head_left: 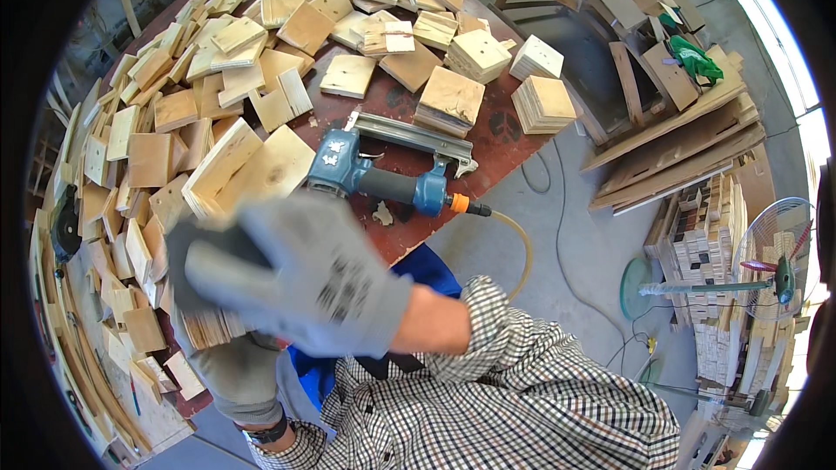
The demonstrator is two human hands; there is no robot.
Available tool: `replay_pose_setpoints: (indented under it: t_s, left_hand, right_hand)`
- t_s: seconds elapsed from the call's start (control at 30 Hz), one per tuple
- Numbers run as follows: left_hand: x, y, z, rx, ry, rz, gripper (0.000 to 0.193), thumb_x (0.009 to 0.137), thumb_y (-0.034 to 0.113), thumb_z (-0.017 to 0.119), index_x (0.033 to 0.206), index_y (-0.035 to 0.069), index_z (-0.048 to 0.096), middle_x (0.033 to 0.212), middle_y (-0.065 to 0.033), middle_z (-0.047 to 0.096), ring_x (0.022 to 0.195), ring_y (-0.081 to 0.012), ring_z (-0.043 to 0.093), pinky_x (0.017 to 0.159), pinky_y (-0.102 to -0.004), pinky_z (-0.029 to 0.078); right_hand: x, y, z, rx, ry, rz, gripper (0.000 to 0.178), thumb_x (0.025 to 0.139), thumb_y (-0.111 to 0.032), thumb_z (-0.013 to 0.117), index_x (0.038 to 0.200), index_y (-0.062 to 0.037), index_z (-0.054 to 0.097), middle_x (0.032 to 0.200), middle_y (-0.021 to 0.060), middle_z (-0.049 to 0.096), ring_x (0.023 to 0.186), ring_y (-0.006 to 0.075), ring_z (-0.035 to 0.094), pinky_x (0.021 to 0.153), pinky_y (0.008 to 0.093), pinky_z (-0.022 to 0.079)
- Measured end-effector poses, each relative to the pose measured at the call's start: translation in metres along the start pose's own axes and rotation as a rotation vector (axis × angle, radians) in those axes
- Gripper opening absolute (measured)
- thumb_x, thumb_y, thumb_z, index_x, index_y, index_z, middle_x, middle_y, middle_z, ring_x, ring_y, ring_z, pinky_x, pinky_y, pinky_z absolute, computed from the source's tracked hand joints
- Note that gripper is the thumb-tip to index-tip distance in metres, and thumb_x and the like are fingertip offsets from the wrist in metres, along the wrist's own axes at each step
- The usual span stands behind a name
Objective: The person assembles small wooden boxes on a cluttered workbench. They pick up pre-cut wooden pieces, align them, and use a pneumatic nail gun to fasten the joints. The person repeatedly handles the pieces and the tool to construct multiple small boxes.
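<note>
My left hand (239, 367), in a grey glove with a dark watch at the wrist, is at the near left edge of the table. It grips a stack of thin wooden pieces (209, 329), only the lower edges of which show. My right hand (309, 274), gloved in grey, crosses over the left and hides its fingers and the upper stack. Motion blurs my right fingers, so what they touch or hold is unclear. Just beyond the right hand, a blue pneumatic nail gun (383, 176) lies on the reddish table (414, 231), its hose leading off to the right.
Many loose wooden blocks (178, 110) heap over the table's left and far parts. Squared block stacks (542, 106) stand near its right edge. Across the floor are leaning boards (679, 152), a standing fan (775, 261) and trailing cables (564, 252). Long strips (74, 331) lie at far left.
</note>
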State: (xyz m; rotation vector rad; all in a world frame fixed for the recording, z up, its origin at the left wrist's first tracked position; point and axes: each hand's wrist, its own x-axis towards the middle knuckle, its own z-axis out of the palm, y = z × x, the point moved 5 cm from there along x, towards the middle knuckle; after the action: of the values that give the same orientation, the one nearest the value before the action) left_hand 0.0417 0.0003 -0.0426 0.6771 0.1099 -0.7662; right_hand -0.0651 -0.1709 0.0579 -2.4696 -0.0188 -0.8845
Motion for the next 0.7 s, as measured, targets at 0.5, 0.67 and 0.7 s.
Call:
replay_pose_setpoints:
  t_s: [0.5,0.67,0.7]
  left_hand:
    - [0.0,0.013,-0.024,0.142,-0.009,-0.017,0.069,0.102,0.052,0.064,0.155,0.013,0.046,0.14,-0.0165,0.062,0.111,-0.0316,0.066,0.084,-0.047,0.061]
    - [-0.018,0.009,0.002,1.183,-0.019,0.571,0.085,0.089,0.032,0.084,0.157,0.005,0.039,0.138,-0.0158,0.064,0.121,-0.0298,0.065,0.099,-0.0471,0.057]
    - [-0.017,0.002,0.003,0.68,-0.054,0.232,0.087,0.089,0.031,0.084,0.159,0.005,0.038,0.144,-0.0157,0.061,0.127,-0.0304,0.063,0.104,-0.0489,0.055]
  right_hand:
    - [-0.172,0.223,-0.147,-0.757,0.103,1.163,0.067,0.092,-0.051,0.07,0.149,-0.0183,0.059,0.133,0.026,0.061,0.124,0.045,0.062,0.102,0.055,0.051]
    - [-0.157,0.245,-0.121,-0.94,0.111,1.208,0.063,0.094,-0.053,0.068,0.146,-0.0199,0.059,0.13,0.0226,0.062,0.117,0.0442,0.063,0.099,0.056,0.051]
    - [-0.158,0.251,-0.118,-0.953,0.123,1.197,0.062,0.094,-0.053,0.068,0.146,-0.0199,0.059,0.129,0.0219,0.062,0.116,0.0439,0.063,0.099,0.0563,0.051]
